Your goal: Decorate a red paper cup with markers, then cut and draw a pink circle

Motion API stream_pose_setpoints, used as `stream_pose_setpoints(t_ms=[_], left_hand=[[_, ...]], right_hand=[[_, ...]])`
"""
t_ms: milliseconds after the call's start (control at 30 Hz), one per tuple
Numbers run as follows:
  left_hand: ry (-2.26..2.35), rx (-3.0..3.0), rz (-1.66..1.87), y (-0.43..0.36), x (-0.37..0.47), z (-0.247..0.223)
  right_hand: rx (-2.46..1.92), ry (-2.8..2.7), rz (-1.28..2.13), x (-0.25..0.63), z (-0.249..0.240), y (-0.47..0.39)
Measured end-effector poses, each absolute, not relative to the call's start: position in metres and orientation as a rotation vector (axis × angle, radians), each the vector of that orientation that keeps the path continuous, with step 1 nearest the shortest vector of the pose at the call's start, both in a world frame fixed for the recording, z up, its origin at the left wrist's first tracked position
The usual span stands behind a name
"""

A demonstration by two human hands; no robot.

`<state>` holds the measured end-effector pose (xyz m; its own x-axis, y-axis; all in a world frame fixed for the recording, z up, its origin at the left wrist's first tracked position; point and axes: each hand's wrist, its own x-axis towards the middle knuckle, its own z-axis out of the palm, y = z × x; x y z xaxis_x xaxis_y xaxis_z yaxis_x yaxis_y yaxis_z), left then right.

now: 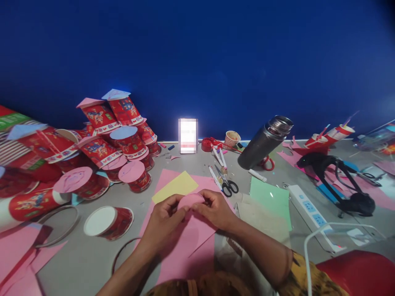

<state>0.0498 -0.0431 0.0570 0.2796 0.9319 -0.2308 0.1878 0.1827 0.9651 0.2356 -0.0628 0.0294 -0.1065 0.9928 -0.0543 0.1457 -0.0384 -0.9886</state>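
Between my two hands is a round piece of pink paper [191,200], pinched at its near edge. My left hand [168,216] grips its left side, thumb on top. On the other side my right hand [216,209] has thumb and fingers closed on the paper. Beneath them lies a larger sheet of pink paper [188,259], with a yellow sheet [175,187] partly over it. Scissors with black handles [230,188] rest just beyond my right hand. To the left, a red paper cup [119,222] lies on its side, its white bottom facing left.
Decorated red cups [126,142] with paper tops are piled at the left. A lit phone [188,135] stands against the blue wall. Right of centre are a dark flask [262,144], green paper [271,199], a power strip [311,211] and a black strap device [336,181].
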Motion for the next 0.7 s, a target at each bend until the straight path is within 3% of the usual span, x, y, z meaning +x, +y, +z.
stream_pose_setpoints(t_ms=[700], left_hand=[[1.262, 1.407, 0.733, -0.0442, 0.0503, 0.0496]], right_hand=[[-1.378, -1.252, 1.380, 0.2342, 0.0324, -0.0643]])
